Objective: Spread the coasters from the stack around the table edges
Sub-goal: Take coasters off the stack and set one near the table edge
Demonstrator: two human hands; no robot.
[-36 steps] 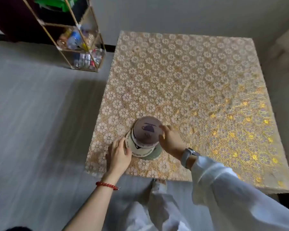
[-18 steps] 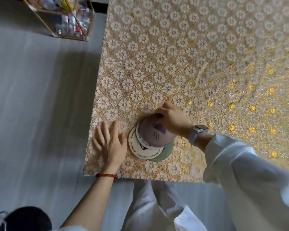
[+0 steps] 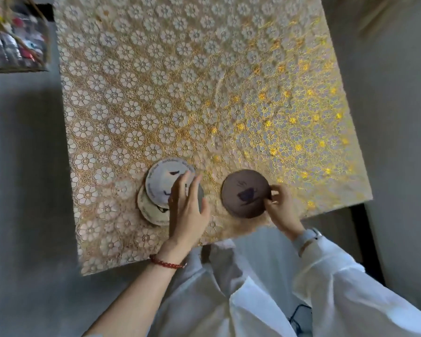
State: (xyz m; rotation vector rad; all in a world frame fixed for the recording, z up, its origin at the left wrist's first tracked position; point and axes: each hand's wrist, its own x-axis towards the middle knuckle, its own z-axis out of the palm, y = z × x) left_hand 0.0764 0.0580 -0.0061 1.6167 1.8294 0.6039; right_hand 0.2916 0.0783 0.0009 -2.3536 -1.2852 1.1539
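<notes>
Coasters remain in a loose stack [image 3: 161,190] near the surface's [image 3: 156,93] front edge, a white one on top and others fanned out beneath. The left hand [image 3: 187,207] rests flat on the stack, fingers spread and gripping nothing. The right hand [image 3: 281,206] pinches the rim of a dark brown coaster [image 3: 245,193], which lies just beside the stack and close to the front edge, seemingly flat on the lace cloth, though blur makes that uncertain. Set any nearer the edge, it could tip off; the textured cloth might also snag a sliding coaster.
</notes>
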